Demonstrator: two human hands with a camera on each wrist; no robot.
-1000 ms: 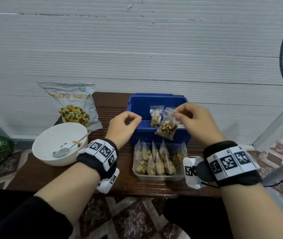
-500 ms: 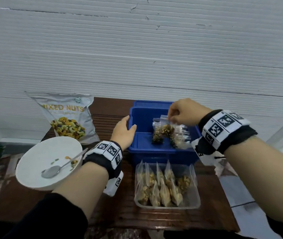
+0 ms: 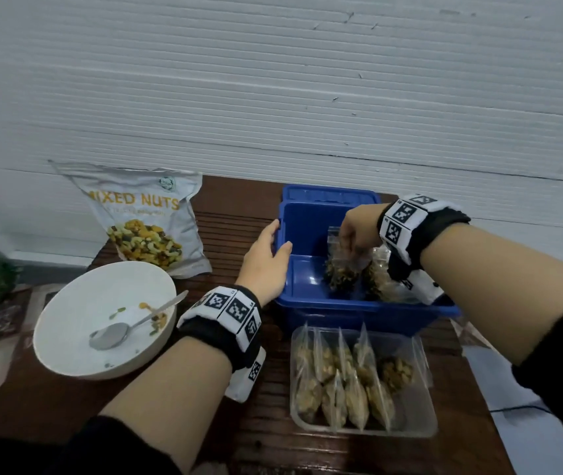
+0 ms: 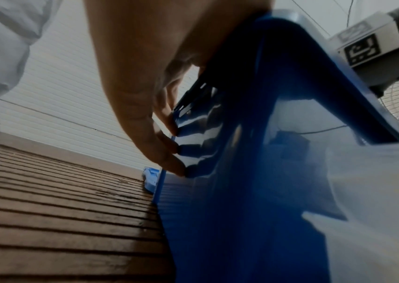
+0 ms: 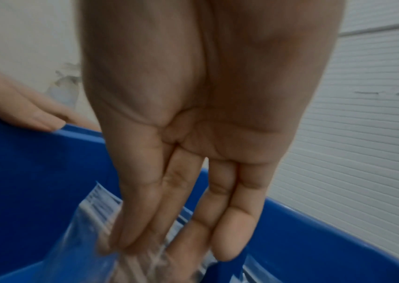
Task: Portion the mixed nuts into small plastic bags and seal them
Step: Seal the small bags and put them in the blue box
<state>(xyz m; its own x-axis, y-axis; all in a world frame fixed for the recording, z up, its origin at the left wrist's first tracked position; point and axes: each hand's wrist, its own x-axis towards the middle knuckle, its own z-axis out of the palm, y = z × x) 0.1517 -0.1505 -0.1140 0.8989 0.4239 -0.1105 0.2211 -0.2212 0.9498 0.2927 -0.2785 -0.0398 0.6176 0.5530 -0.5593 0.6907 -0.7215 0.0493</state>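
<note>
I am lowering the right hand (image 3: 355,231), fingers pinching a filled nut bag (image 3: 343,269) top-up, into the blue bin (image 3: 311,303); the left hand (image 3: 266,262), fingers relaxed, is bracing the bin's left wall.

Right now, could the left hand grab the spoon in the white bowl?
Probably yes. The left hand rests on the blue bin's left wall, and the spoon lies uncovered in the white bowl beside that arm.

The right hand (image 5: 193,134) is motion-blurred, its grip on the small bag (image 5: 101,220) seemingly loose.
</note>
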